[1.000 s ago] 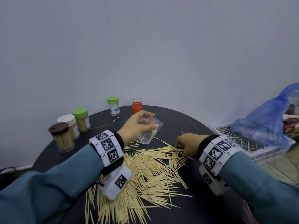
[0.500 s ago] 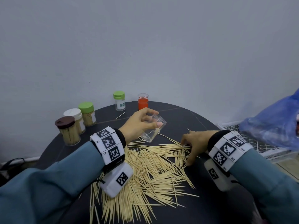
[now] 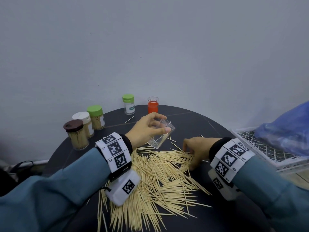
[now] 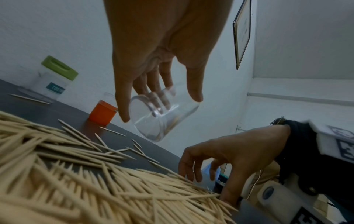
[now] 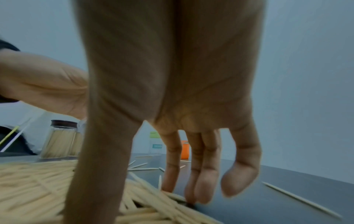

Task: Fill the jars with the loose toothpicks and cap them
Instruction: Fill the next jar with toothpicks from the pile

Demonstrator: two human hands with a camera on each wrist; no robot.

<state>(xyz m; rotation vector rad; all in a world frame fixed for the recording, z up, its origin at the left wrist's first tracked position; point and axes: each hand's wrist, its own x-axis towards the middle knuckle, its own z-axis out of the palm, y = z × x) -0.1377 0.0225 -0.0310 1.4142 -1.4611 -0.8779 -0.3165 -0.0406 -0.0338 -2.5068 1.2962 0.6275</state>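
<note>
Hundreds of loose, pale wooden toothpicks (image 3: 155, 178), thin and pointed at both ends, lay fanned in a rough heap on the dark, matte round table (image 3: 197, 124), directly below both grips. The left hand (image 3: 147, 129) grasped a small clear plastic jar (image 3: 161, 135), fingers and thumb curled round its smooth wall, tilted with its mouth up and away from the palm and its base just above the heap. A few toothpicks seemed to lie inside it, though the glare made that hard to tell. The right hand (image 3: 197, 151) reached down beside the jar, fingertips (image 5: 203, 195) and thumb spread over the near edge of the heap and touching the sticks; it had not clenched on any that could be seen.

By my reading the filling step was in hand: gathering a bunch. The next move called for pinching sticks lined up parallel, then feeding them into the tilted mouth.

Beyond the left grip stood capped jars: a brown-lidded jar (image 3: 76, 134) packed with sticks, a white-lidded jar (image 3: 83, 123), a green-lidded jar (image 3: 96, 117), a small green-capped bottle (image 3: 128, 104) and an orange container (image 3: 153, 105)
</note>
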